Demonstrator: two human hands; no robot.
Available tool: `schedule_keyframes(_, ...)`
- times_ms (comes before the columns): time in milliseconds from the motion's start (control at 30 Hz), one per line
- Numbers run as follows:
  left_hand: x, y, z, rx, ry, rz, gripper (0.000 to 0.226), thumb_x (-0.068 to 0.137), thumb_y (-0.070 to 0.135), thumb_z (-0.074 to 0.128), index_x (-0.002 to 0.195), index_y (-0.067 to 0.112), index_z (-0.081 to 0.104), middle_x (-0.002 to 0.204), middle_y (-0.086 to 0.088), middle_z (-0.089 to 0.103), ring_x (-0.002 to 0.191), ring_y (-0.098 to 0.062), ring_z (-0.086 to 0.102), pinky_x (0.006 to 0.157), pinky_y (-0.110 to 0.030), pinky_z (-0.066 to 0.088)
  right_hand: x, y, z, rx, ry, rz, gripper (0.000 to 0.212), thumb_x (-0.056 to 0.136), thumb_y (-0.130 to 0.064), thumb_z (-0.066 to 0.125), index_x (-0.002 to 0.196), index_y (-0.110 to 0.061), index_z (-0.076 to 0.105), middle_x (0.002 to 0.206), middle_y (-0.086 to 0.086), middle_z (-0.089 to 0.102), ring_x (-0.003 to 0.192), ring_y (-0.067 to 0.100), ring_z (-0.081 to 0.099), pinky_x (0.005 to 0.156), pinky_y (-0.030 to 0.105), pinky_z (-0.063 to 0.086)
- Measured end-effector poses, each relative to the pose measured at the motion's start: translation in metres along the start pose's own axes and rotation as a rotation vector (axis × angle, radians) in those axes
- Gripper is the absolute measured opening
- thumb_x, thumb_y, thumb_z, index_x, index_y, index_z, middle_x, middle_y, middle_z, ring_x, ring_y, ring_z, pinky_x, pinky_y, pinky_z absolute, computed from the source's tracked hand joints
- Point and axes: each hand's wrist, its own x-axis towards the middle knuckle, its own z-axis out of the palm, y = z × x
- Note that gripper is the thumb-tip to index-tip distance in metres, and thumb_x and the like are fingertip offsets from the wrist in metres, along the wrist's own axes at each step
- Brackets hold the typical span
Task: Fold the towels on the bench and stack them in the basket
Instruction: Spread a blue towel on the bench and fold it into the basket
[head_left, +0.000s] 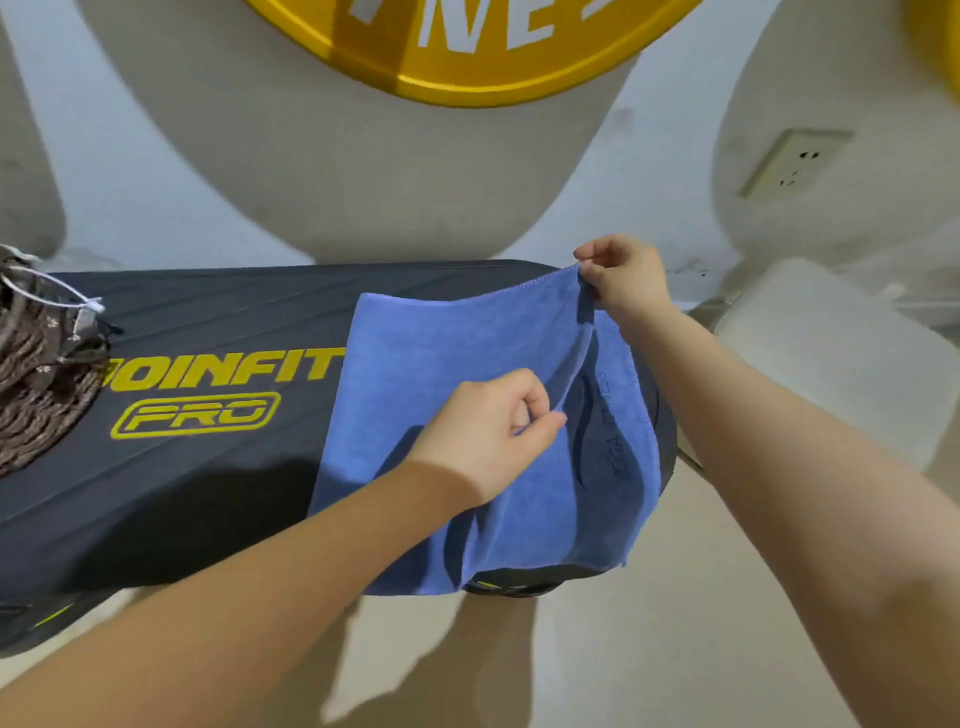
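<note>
A blue towel (441, 395) lies across the right end of a black padded bench (208, 467) printed with yellow lettering, its near edge hanging over the front of the bench. The right hand (626, 275) pinches the towel's far right corner between thumb and fingers and lifts it clear of the bench, so the cloth falls away below and to the left of that grip. The left hand (488, 431) is curled around a raised fold near the towel's middle, pinching the edge of the upper layer; the cloth spreads beneath and on both sides of that hand. A brown woven basket (36, 379) sits at the bench's left end, well apart from the towel. A wall socket (795, 163) shows on the wall behind.
</note>
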Motion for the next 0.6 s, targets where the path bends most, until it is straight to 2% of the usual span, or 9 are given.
schedule_keyframes(100, 0.012, 0.019, 0.022, -0.01, -0.073, -0.002, 0.023, 0.089, 0.029, 0.053, 0.068, 0.027, 0.045, 0.044, 0.011, 0.045, 0.05, -0.007, 0.041, 0.07, -0.037, 0.049, 0.013, 0.009, -0.023, 0.037, 0.075, 0.05, 0.02, 0.088, 0.004, 0.046, 0.086, -0.014, 0.057, 0.072, -0.002, 0.051, 0.059, 0.01, 0.05, 0.048, 0.018, 0.046)
schedule_keyframes(233, 0.025, 0.031, 0.057, 0.022, -0.206, -0.013, 0.012, 0.092, 0.029, 0.049, 0.087, 0.019, 0.051, 0.052, 0.005, 0.043, 0.057, -0.014, 0.043, 0.071, -0.039, 0.05, 0.021, 0.033, -0.038, 0.031, 0.123, 0.164, 0.032, 0.084, 0.004, 0.048, 0.067, -0.023, 0.052, 0.072, -0.002, 0.054, 0.078, 0.02, 0.053, 0.071, 0.032, 0.047)
schedule_keyframes(333, 0.035, 0.022, 0.073, 0.149, -0.366, -0.11, 0.028, 0.095, 0.043, 0.038, 0.103, 0.02, 0.051, 0.066, 0.007, 0.048, 0.071, -0.018, 0.049, 0.069, -0.035, 0.044, 0.015, 0.061, -0.036, -0.035, 0.118, 0.266, 0.023, 0.084, -0.001, 0.049, 0.072, -0.019, 0.054, 0.089, 0.004, 0.057, 0.087, 0.021, 0.053, 0.08, 0.034, 0.05)
schedule_keyframes(367, 0.042, 0.015, 0.072, 0.205, -0.334, -0.125, 0.032, 0.097, 0.043, 0.032, 0.104, 0.017, 0.05, 0.073, 0.004, 0.05, 0.078, -0.022, 0.051, 0.071, -0.035, 0.042, 0.014, 0.068, -0.035, -0.04, 0.126, 0.281, 0.018, 0.085, -0.002, 0.048, 0.08, -0.017, 0.056, 0.092, 0.004, 0.056, 0.088, 0.021, 0.053, 0.082, 0.035, 0.051)
schedule_keyframes(433, 0.061, -0.008, 0.063, 0.322, -0.141, -0.104, 0.034, 0.099, 0.036, 0.028, 0.103, 0.011, 0.051, 0.094, -0.005, 0.054, 0.094, -0.029, 0.053, 0.082, -0.04, 0.042, 0.013, 0.071, -0.034, -0.049, 0.109, 0.265, 0.014, 0.087, -0.006, 0.048, 0.091, -0.015, 0.058, 0.085, 0.0, 0.056, 0.087, 0.019, 0.052, 0.079, 0.032, 0.047)
schedule_keyframes(533, 0.093, -0.04, 0.037, 0.392, 0.105, -0.115, 0.032, 0.1, 0.026, 0.03, 0.111, 0.007, 0.052, 0.115, -0.011, 0.052, 0.106, -0.032, 0.05, 0.088, -0.043, 0.042, 0.01, 0.066, -0.032, -0.093, 0.04, 0.198, 0.012, 0.088, -0.007, 0.049, 0.079, -0.013, 0.053, 0.072, -0.004, 0.052, 0.085, 0.02, 0.051, 0.073, 0.028, 0.038)
schedule_keyframes(600, 0.109, -0.061, 0.019, 0.441, 0.184, -0.136, 0.031, 0.1, 0.02, 0.03, 0.12, 0.009, 0.05, 0.125, -0.009, 0.049, 0.111, -0.03, 0.047, 0.088, -0.042, 0.042, 0.008, 0.066, -0.029, -0.197, 0.056, 0.157, 0.013, 0.089, -0.005, 0.047, 0.084, -0.013, 0.055, 0.084, 0.006, 0.06, 0.091, 0.025, 0.055, 0.073, 0.029, 0.038)
